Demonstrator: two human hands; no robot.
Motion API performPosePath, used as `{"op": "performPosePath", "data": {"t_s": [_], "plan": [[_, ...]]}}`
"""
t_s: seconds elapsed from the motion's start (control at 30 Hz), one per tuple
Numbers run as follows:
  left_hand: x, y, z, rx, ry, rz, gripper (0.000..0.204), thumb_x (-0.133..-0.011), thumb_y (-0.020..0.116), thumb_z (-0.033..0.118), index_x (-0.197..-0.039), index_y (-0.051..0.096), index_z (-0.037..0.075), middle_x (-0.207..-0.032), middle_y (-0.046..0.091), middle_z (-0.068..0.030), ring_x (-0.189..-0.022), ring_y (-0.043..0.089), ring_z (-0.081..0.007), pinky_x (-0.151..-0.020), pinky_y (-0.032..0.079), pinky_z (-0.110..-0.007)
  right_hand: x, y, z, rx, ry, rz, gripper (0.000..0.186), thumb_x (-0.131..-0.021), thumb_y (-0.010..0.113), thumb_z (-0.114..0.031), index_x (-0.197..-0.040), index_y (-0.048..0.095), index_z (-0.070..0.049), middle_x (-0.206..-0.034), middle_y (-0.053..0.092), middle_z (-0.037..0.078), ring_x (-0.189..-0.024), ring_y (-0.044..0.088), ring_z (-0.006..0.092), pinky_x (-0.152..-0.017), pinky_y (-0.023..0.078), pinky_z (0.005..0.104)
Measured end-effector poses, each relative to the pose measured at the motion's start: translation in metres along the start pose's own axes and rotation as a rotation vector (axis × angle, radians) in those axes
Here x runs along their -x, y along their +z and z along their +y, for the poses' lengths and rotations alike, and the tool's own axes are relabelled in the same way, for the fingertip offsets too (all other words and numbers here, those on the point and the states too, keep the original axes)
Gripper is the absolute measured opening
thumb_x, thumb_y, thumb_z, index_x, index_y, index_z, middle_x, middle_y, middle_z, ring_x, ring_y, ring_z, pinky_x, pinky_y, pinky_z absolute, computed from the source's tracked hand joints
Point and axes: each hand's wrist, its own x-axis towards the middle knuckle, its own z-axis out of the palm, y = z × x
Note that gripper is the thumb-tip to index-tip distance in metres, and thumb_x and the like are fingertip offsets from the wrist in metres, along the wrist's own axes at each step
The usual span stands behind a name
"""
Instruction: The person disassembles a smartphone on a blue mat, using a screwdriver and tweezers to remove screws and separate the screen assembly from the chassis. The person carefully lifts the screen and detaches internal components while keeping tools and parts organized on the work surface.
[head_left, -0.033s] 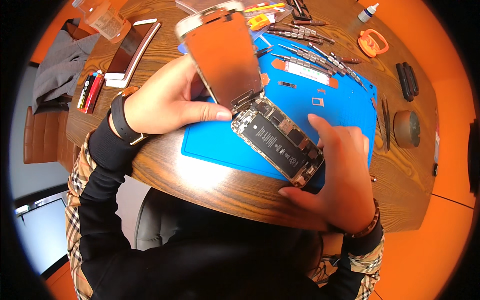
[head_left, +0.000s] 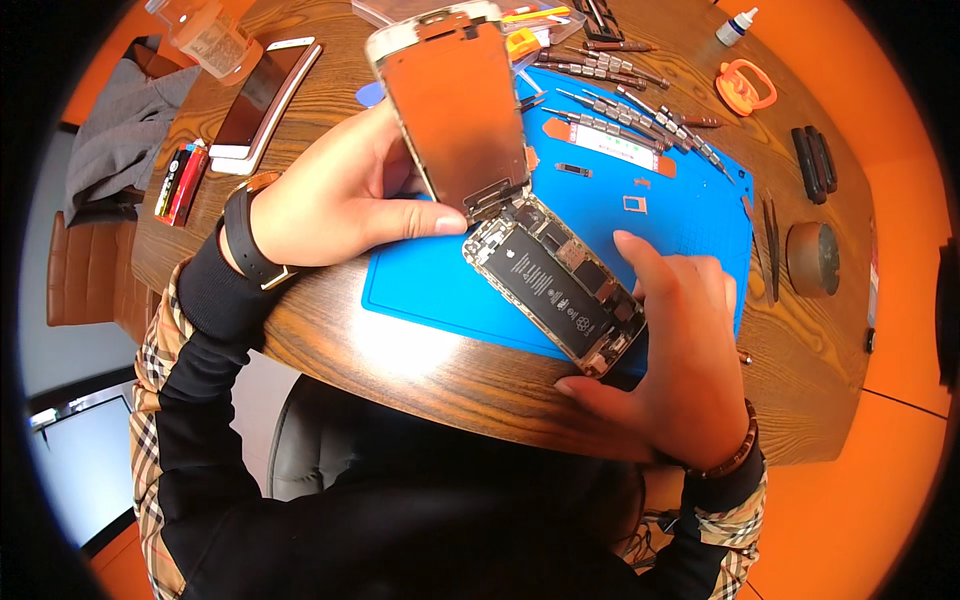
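Note:
An opened smartphone has its back housing point(head_left: 545, 285) over the blue mat, with a black battery and bare circuit boards showing. Its screen assembly point(head_left: 455, 120) stands lifted at the far end, inner side toward me, joined near the top edge. My left hand point(head_left: 345, 200) is closed on the screen's lower left corner, the thumb along the joint and the other fingers behind it. Around the housing's near right end, my right hand point(head_left: 675, 350) has thumb and forefinger spread wide. The housing's corner is close to the palm; contact there is hard to make out.
On the blue mat point(head_left: 410, 300) lie a SIM tray point(head_left: 635, 204), a small black part point(head_left: 574, 170) and several screwdrivers point(head_left: 650, 125). Tweezers point(head_left: 770, 250), a round tin point(head_left: 813, 259) and an orange suction cup point(head_left: 744, 87) lie right. Another phone point(head_left: 265, 100) and batteries point(head_left: 181, 185) lie left.
The screen assembly has swung slightly to the right and stands a little more upright in my left hand. My right hand has hardly moved.

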Motion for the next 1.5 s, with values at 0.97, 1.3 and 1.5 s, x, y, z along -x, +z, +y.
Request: {"op": "performPosePath", "data": {"t_s": [0.97,1.3,1.5], "plan": [[-0.057,0.076,-0.01,0.43,0.11,0.06,0.053,-0.105,0.056,-0.008,-0.153,0.037,0.005,-0.126,0.069,-0.008,-0.115,0.067,-0.0136,-0.1,0.055,-0.029,0.029,0.048,-0.078,0.137,0.254,0.234,0.1,-0.065,0.092,-0.047,-0.144,0.053,0.001,-0.092,0.053,0.009,-0.085,0.054,0.0294,-0.079,0.039,0.0454],[-0.064,0.079,-0.01,0.524,0.076,0.062,0.046,-0.106,0.059,-0.004,-0.148,0.042,0.004,-0.132,0.067,-0.0072,-0.12,0.064,-0.0132,-0.106,0.049,-0.03,0.061,-0.011,-0.005,0.168,0.272,0.466,0.038,-0.082,0.084,-0.016,-0.116,0.069,-0.005,-0.098,0.064,0.012,-0.094,0.06,0.0351,-0.085,0.044,0.0463],[-0.069,0.084,-0.008,0.636,0.084,0.042,0.04,-0.108,0.055,-0.002,-0.145,0.042,0.004,-0.132,0.067,-0.0092,-0.12,0.066,-0.0145,-0.105,0.053,-0.032,0.083,-0.031,0.037,0.008,0.341,0.312,0.033,-0.075,0.084,0.001,-0.105,0.07,-0.002,-0.097,0.061,0.013,-0.093,0.058,0.034,-0.083,0.048,0.0419]]}}
